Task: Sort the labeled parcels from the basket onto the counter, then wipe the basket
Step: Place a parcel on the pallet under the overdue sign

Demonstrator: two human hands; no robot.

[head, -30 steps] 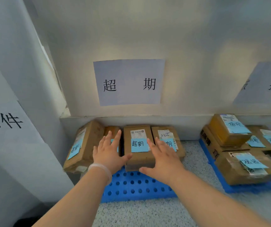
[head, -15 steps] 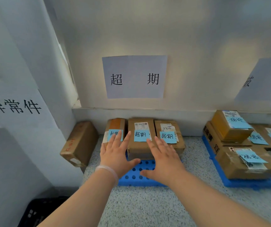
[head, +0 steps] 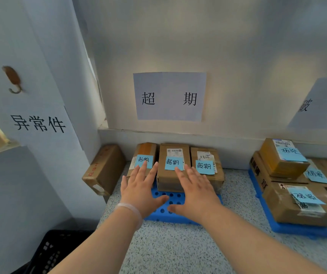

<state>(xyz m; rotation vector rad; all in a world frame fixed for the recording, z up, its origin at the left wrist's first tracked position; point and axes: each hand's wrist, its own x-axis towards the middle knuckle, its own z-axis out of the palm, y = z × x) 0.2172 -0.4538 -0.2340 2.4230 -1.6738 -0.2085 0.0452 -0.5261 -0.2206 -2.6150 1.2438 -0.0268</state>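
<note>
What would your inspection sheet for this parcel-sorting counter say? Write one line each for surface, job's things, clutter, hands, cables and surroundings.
Surface: speckled counter carrying a left mat and a right mat, both blue and perforated.
Job's things: three blue-noted parcels side by side on the left mat; stacked parcels on the right mat; black basket low left.
Clutter: brown box leaning against the side panel, off the mats.
Hands: left hand and right hand open, fingers spread over the parcels' near ends.
Cables: nothing seen.
Surroundings: paper sign on the wall; hook on the left panel.
</note>
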